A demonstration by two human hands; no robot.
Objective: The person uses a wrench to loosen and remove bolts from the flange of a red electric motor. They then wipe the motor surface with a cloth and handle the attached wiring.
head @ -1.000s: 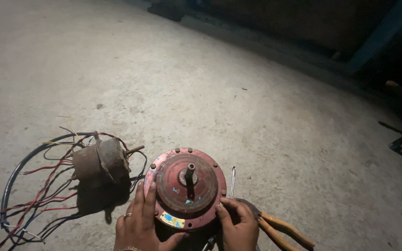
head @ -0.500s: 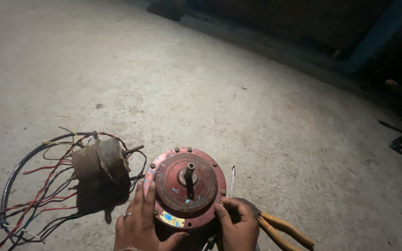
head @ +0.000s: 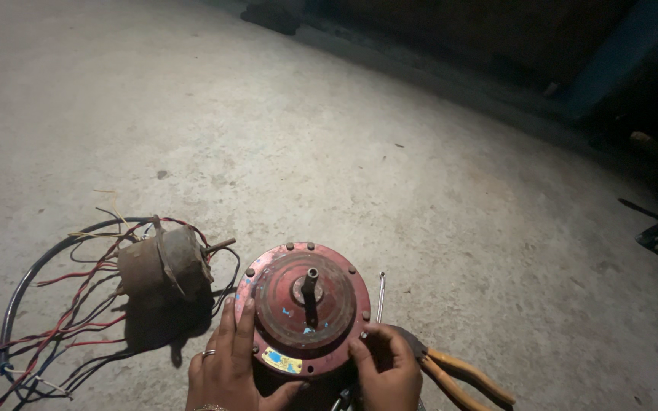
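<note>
A round red motor housing (head: 305,306) with a short centre shaft and bolts around its rim lies on the concrete floor (head: 283,137), near the bottom of the head view. My left hand (head: 226,361), with a ring on one finger, rests flat against the housing's left rim. At the lower right rim, my right hand (head: 386,369) has its fingers curled on the edge by a bolt. Both hands grip the housing.
A small rusty motor (head: 163,262) with a tangle of red and black wires (head: 55,327) lies to the left. Orange-handled pliers (head: 462,377) and a thin metal rod (head: 380,297) lie to the right. Dark objects sit at the far right edge.
</note>
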